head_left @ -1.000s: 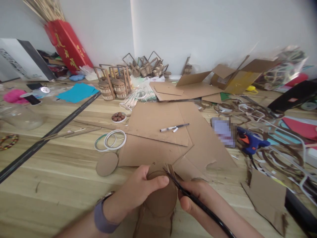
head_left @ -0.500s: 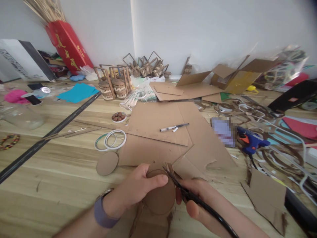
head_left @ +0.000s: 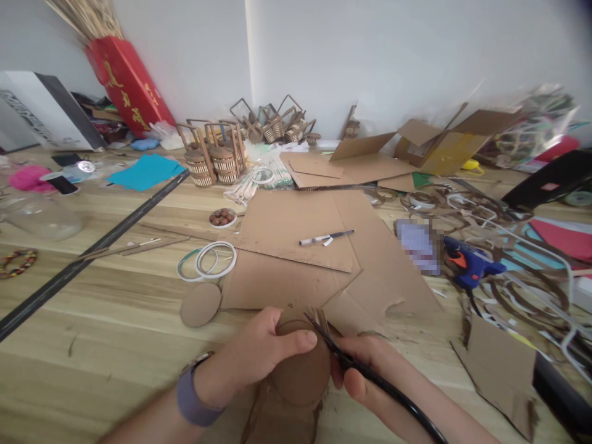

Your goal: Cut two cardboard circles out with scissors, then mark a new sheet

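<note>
My left hand [head_left: 272, 345] grips a piece of cardboard [head_left: 303, 373] marked with a circle, its thumb lying across the top. Black-handled scissors [head_left: 370, 373] are in my right hand [head_left: 365, 364], with the blade tips at the upper right edge of that circle. A cut strip of cardboard stands up beside the blades. Part of the scissors' handle loops is hidden by my fingers. To the left of my hands lies a round cardboard disc [head_left: 200, 304], near two rolls of tape [head_left: 215, 261].
Large cardboard sheets [head_left: 287, 277] with a pen [head_left: 326, 238] on top lie ahead. A blue glue gun [head_left: 474, 262] and tangled brown strips are on the right. Small woven baskets [head_left: 215, 160] stand at the back, and a dish of brown beads [head_left: 222, 217] sits left of the sheets.
Both hands, with the cardboard and scissors, have shifted very slightly to the right. The scissor tips stay by the circle's upper right edge.
</note>
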Available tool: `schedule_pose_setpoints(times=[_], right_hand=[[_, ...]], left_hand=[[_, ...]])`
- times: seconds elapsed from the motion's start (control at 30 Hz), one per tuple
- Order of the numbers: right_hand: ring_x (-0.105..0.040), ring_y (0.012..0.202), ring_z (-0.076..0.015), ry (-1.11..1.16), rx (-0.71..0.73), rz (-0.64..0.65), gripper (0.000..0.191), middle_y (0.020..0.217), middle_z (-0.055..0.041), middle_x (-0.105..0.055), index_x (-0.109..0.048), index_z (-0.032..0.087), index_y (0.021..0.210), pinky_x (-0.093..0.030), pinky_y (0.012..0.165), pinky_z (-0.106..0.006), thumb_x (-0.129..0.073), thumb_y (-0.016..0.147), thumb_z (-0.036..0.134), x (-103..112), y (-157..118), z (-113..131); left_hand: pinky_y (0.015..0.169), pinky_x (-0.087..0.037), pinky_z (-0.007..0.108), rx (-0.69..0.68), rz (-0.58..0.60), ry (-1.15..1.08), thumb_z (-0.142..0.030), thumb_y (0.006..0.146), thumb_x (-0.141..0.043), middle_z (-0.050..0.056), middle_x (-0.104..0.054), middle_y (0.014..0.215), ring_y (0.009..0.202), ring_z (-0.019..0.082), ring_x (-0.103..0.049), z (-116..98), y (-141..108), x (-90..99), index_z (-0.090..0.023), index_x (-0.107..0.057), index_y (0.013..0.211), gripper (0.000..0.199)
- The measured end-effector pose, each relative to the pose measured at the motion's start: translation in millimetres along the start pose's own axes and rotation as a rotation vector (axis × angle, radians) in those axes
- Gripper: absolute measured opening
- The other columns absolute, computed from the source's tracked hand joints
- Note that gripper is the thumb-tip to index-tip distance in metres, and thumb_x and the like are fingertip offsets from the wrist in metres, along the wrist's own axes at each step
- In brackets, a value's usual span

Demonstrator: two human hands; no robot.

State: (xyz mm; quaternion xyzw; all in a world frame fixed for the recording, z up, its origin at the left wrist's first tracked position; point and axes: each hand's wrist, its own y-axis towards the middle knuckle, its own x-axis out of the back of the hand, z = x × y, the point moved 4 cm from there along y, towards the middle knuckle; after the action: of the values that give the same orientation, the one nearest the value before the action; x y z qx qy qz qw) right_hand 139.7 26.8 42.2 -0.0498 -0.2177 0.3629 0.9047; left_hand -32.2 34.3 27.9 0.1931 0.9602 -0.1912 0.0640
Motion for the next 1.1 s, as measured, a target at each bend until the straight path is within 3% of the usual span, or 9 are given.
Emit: schedule_pose_setpoints(times=[0.53, 0.7, 0.8, 0.9, 1.1], right_hand=[[-0.023, 0.055, -0.0105, -0.044, 0.027, -0.041, 0.075, 0.061, 0.0051, -0.027, -0.036, 0.021, 0.063, -0.015, 0.045, -0.026, -0.031, 0.076, 0.094, 0.5, 1.8, 1.5], [-0.025, 0.056, -0.0113, -0.033, 0.008, -0.053, 0.075, 0.062, 0.0045, -0.029, -0.037, 0.021, 0.064, -0.016, 0.047, -0.026, -0.031, 0.074, 0.095, 0.6, 1.8, -1.6], [-0.030, 0.058, -0.0129, -0.044, 0.010, -0.152, 0.075, 0.063, 0.0035, -0.033, -0.040, 0.021, 0.067, -0.020, 0.050, -0.027, -0.030, 0.076, 0.095, 7.3, 0.2, 1.2], [-0.032, 0.056, -0.0135, -0.063, 0.008, -0.242, 0.071, 0.062, 0.0032, -0.036, -0.042, 0.022, 0.068, -0.022, 0.051, -0.028, -0.029, 0.082, 0.090, 14.5, -1.4, 3.8], [-0.030, 0.055, -0.0132, -0.090, 0.027, -0.203, 0.075, 0.060, 0.0030, -0.033, -0.039, 0.022, 0.064, -0.021, 0.048, -0.027, -0.025, 0.076, 0.095, 9.6, 2.2, 3.3]], left_hand=[[0.089, -0.049, 0.033, -0.059, 0.067, 0.000, -0.046, 0.078, -0.076, 0.004, -0.077, 0.100, 0.107, 0.027, -0.064, -7.0, -2.0, -2.6, -0.018, -0.074, 0.104, 0.039], [0.077, -0.049, 0.028, -0.032, 0.025, 0.016, -0.052, 0.072, -0.080, 0.004, -0.076, 0.095, 0.092, 0.023, -0.066, -1.4, 2.1, 4.6, -0.016, -0.075, 0.098, 0.045], [0.068, -0.047, 0.026, -0.007, -0.018, -0.016, -0.057, 0.065, -0.084, 0.005, -0.074, 0.085, 0.078, 0.020, -0.064, 1.5, 7.1, 10.0, -0.012, -0.075, 0.093, 0.053], [0.070, -0.049, 0.026, -0.029, -0.005, -0.083, -0.055, 0.065, -0.086, 0.006, -0.074, 0.087, 0.078, 0.019, -0.063, -0.2, 9.6, 10.1, -0.011, -0.076, 0.100, 0.057], [0.068, -0.048, 0.024, -0.027, -0.069, -0.172, -0.056, 0.063, -0.087, 0.005, -0.074, 0.083, 0.076, 0.016, -0.062, -3.6, 7.7, 8.3, -0.013, -0.075, 0.090, 0.052]])
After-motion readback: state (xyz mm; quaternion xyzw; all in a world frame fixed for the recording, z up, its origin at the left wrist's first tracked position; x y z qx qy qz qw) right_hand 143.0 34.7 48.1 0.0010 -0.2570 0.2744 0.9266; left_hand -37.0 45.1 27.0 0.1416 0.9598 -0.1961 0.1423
